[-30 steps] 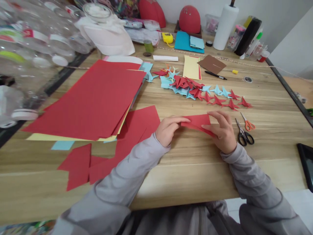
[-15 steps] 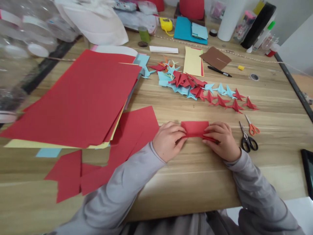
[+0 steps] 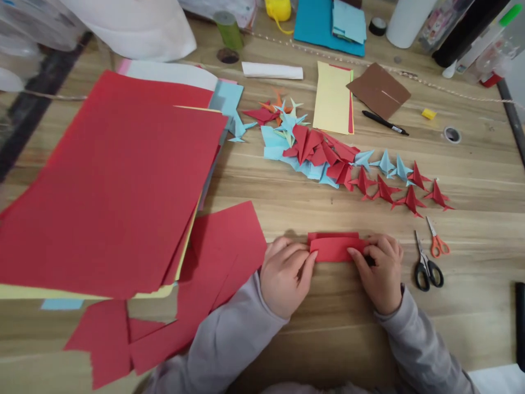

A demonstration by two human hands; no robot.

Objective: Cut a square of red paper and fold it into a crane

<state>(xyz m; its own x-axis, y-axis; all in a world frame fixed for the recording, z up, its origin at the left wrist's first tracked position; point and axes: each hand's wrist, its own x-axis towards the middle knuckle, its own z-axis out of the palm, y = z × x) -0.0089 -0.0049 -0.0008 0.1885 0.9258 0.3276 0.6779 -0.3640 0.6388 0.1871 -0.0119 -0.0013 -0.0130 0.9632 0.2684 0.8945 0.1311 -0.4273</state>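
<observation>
A small folded piece of red paper [image 3: 334, 250] lies across the middle of the table, its near flap standing in front of a strip of its back part. My left hand [image 3: 287, 273] pinches the left end between thumb and fingers. At the right end, my right hand [image 3: 379, 268] grips the paper, thumb on the near flap and fingers behind. Red paper offcuts [image 3: 229, 241] lie beside my left hand. Black-handled scissors [image 3: 426, 268] and smaller orange-handled scissors [image 3: 438, 241] rest to the right of my right hand.
A stack of large red sheets [image 3: 123, 180] covers the left side. Folded red cranes [image 3: 383, 190] and light blue ones [image 3: 385, 163] lie beyond my hands. Farther back are yellow paper [image 3: 333, 98], brown paper [image 3: 377, 90], a pen [image 3: 384, 122] and a tape roll [image 3: 451, 134].
The red paper's near flap has come up toward the far edge, and both thumbs now press on its front. The camera view has tilted down, so the table things appear shifted.
</observation>
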